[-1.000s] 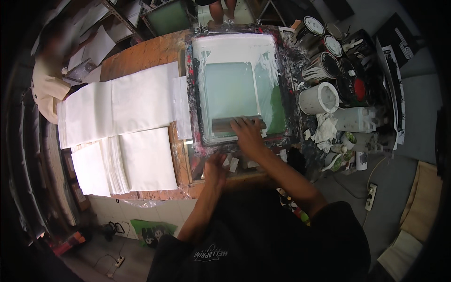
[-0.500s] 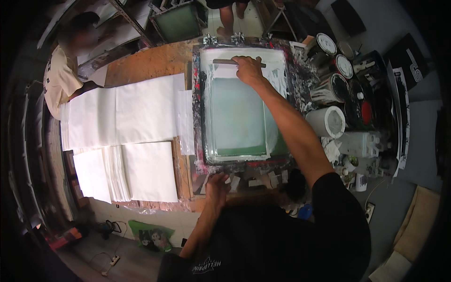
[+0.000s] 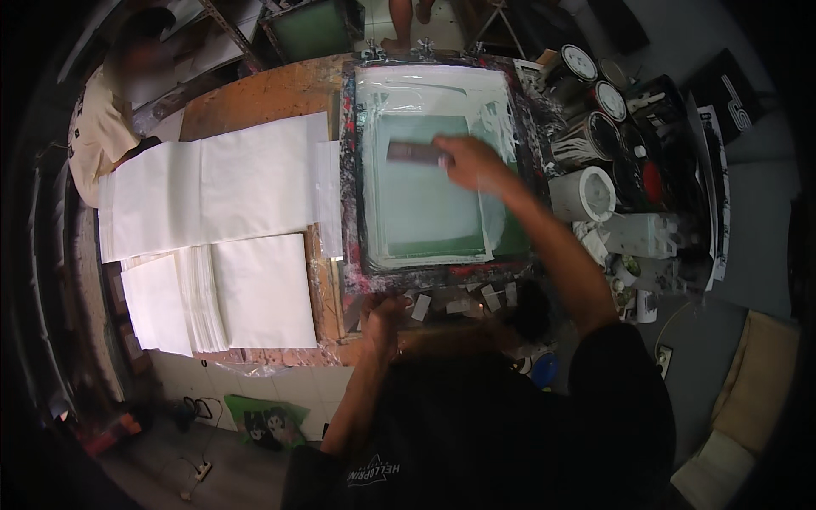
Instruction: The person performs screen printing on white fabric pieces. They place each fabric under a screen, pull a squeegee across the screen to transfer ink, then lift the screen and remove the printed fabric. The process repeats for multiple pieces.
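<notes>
A screen-printing frame (image 3: 347,200) lies on the table, its green mesh smeared with white ink (image 3: 429,183). My right hand (image 3: 473,163) is closed round one end of a squeegee (image 3: 414,153), motion-blurred over the upper half of the mesh. The blade reaches out to the left of my fingers. At the frame's near left corner, my left hand (image 3: 384,316) has its fingers curled against the near edge; the fingertips are partly hidden there. Small pale pieces (image 3: 459,306) lie along the table just right of that hand.
Stacks of folded white cloth (image 3: 255,183) cover the table's left side. Ink-stained cans (image 3: 591,136), a white tub (image 3: 586,194) and clear plastic containers (image 3: 642,236) crowd the right. Clamps (image 3: 425,47) line the frame's far edge. Another person (image 3: 102,127) is at the far left; bare legs (image 3: 404,21) show beyond.
The squeegee has come from the far end of the screen back toward me, now held by its right end. My left hand's fingers have curled in at the frame's near edge. The view has shifted slightly.
</notes>
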The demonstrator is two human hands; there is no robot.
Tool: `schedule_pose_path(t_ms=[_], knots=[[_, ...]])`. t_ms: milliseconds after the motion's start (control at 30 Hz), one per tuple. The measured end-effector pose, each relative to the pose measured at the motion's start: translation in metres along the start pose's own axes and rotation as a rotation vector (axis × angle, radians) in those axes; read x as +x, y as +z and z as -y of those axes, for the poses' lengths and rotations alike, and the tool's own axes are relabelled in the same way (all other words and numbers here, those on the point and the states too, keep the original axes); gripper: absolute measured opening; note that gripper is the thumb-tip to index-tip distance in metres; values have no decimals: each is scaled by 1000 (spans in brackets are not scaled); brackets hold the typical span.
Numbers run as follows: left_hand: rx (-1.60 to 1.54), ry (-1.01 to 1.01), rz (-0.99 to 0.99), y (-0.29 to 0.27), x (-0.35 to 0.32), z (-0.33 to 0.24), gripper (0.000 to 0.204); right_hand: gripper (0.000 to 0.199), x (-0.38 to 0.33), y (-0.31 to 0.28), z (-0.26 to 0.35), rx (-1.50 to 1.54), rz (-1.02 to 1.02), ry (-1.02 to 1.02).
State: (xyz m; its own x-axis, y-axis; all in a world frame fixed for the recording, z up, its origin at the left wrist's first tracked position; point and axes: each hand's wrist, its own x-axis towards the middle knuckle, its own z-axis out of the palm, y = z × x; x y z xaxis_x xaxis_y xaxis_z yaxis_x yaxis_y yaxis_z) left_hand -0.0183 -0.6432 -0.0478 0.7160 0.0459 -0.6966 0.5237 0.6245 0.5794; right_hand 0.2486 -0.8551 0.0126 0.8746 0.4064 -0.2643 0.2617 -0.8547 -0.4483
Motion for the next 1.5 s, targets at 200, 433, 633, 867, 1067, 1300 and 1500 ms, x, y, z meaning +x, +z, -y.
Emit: schedule_pose_path(t_ms=[200, 433, 633, 867, 1067, 1300, 1500], knots=[[-25, 105, 63, 11, -9, -18, 30, 32, -157, 34, 79, -128, -239, -198], [-9, 252, 239, 50, -37, -86, 29, 22, -149, -6, 104, -214, -711, -339], [378, 728, 196, 84, 11, -143, 22, 34, -104, -115, 112, -291, -736, -369], [1614, 1158, -689, 10, 162, -74, 14, 54, -74, -232, 161, -183, -321, -41], [1450, 1218, -566, 37, 154, -85, 8, 54, -42, -258, 133, -615, -524, -455], [1390, 1242, -622, -86, 139, -245, 13, 68, 29, -294, 115, -384, -617, -383], [1622, 1462, -1123, -97, 99, -304, 23, 79, 23, -292, 111, -534, -557, -292]])
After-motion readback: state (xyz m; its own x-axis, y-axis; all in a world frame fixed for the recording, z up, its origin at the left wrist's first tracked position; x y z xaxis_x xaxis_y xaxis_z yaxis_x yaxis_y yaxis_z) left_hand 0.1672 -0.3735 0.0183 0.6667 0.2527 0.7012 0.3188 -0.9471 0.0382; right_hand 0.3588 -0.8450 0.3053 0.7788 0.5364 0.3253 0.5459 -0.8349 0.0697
